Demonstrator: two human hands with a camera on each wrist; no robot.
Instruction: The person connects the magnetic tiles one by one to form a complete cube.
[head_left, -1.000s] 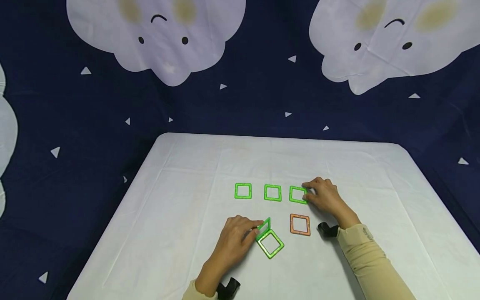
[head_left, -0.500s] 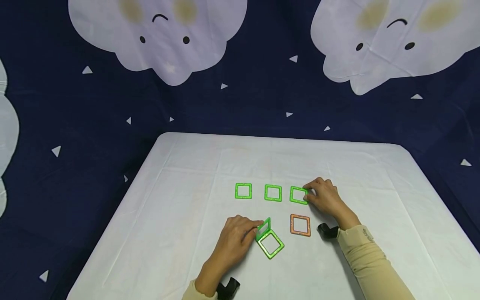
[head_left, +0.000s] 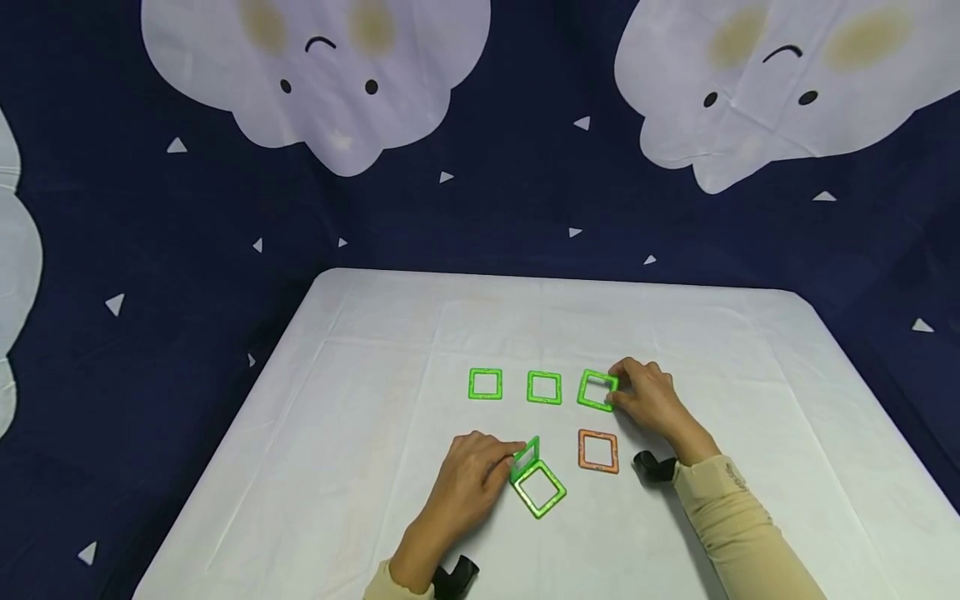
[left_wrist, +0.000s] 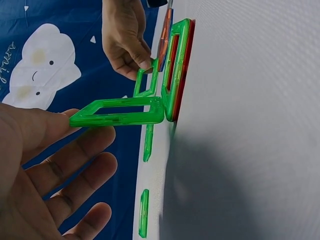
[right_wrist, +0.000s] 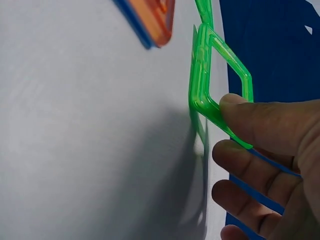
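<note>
My left hand (head_left: 474, 475) pinches the outer edge of a green square magnetic tile (left_wrist: 120, 118), its other fingers spread loosely. That tile stands raised along one edge of a flat green tile (head_left: 556, 499), which shows a red layer beneath it in the left wrist view. My right hand (head_left: 654, 395) pinches another green square tile (right_wrist: 201, 75) between thumb and fingers. This tile is at the right end of the back row, tilted, with its gripped side raised off the white table and a shadow under it.
Two green square tiles, the left one (head_left: 486, 397) and the middle one (head_left: 544, 401), lie flat in the back row. An orange square tile (head_left: 598, 469) with a blue layer below lies between the hands. The white table (head_left: 360, 333) meets a dark blue cloud-print cloth (head_left: 525, 200).
My right hand has lifted the near-flat green tile's right side, so it now tilts up from the table. The left hand and its tiles have held still.
</note>
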